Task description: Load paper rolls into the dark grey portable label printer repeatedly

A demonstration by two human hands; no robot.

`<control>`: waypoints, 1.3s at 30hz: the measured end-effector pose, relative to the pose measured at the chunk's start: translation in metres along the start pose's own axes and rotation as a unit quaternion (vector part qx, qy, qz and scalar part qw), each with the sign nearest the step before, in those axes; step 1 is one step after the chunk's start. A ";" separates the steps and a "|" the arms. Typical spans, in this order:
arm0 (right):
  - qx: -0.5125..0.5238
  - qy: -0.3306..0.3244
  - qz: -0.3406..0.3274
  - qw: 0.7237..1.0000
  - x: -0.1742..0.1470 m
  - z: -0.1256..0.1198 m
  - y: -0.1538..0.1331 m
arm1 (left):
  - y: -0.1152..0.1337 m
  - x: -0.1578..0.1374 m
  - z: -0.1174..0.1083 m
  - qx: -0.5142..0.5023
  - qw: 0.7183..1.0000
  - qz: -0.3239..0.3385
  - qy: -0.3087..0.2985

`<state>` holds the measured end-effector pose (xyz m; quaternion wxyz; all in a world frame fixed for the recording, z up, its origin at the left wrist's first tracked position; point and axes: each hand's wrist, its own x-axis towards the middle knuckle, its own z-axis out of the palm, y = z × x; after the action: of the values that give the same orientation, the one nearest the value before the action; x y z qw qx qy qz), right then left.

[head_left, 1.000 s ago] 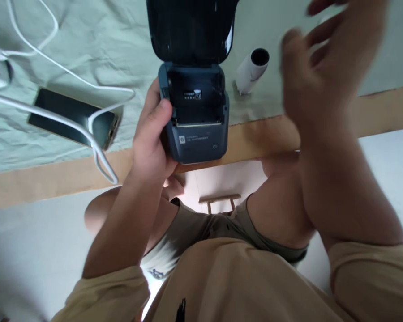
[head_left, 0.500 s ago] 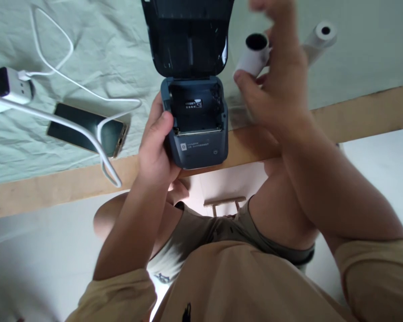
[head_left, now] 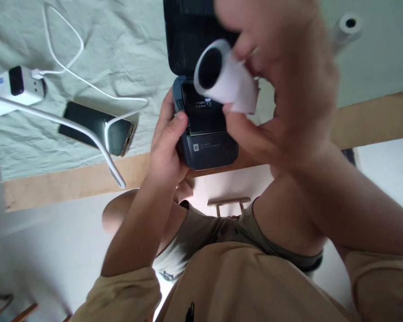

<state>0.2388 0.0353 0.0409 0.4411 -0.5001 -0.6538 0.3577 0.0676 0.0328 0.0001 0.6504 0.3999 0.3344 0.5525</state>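
Roll [head_left: 240,87] sits tilted in the right hand [head_left: 289,98], pinched between its fingertips, seemingly over the bay [head_left: 201,120] of the printer [head_left: 211,154]; the left hand [head_left: 164,143] has its fingers wrapped round the printer's side. A loose pinch could drop the roll crooked below the fingers; a brush could knock the lid [head_left: 183,44] just beyond them.

Glossy plastic lid [head_left: 184,40]; matt paper roll [head_left: 237,85]; creased cloth [head_left: 130,53]; wooden edge [head_left: 53,188].

Table [head_left: 70,185] | green cloth [head_left: 23,147] on top; phone [head_left: 83,118]; white cable [head_left: 129,98]; power strip [head_left: 28,85]; white roll [head_left: 345,36]
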 end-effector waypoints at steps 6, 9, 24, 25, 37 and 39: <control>-0.332 -0.008 -0.190 0.924 0.007 0.012 -0.003 | 0.002 -0.001 0.001 0.012 1.000 -0.006 0.008; -0.341 -0.020 -0.178 0.923 0.008 0.007 -0.003 | 0.001 -0.002 -0.001 0.024 1.000 -0.007 0.006; -0.260 -0.017 -0.296 0.919 0.002 0.002 0.000 | -0.001 -0.003 -0.005 0.013 1.000 0.010 -0.003; -0.258 -0.053 -0.308 0.914 0.001 0.001 -0.001 | -0.001 -0.003 -0.006 0.024 1.000 0.012 -0.006; -0.086 0.021 -0.028 0.996 0.005 -0.008 -0.002 | -0.007 -0.004 -0.015 0.135 0.991 0.006 -0.002; -0.074 0.046 -0.093 0.992 0.005 -0.006 0.001 | -0.009 -0.004 -0.016 0.135 0.991 0.005 0.002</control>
<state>0.2446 0.0409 0.0435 0.4640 -0.4843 -0.7011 0.2419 0.0571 0.0310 -0.0148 0.5870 0.4843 0.4056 0.5064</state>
